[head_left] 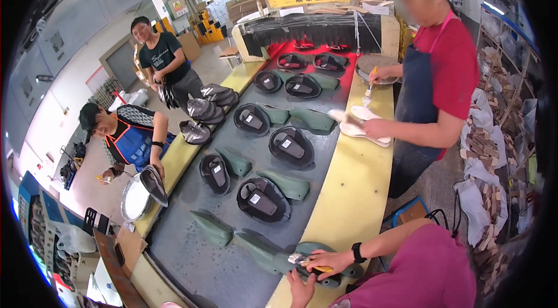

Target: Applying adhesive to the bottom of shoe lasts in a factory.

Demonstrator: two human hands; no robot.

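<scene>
At the bottom of the head view, my right hand, with a black band on its wrist, is closed round a yellow-handled brush. White, pasty bristles point left. My left hand reaches up from the lower edge, its fingers and thumb gripping the side of a dark shoe upper just under the brush. Much of this upper is hidden by my hands. Green shoe lasts lie right behind and beside it, at the yellow ledge. Another green last rests on the grey belt to the left.
The grey conveyor belt carries several dark uppers and green lasts. Across it, one person holds an upper over a white bowl; another stands behind finished-looking shoes. At right, an aproned co-worker brushes pale insoles.
</scene>
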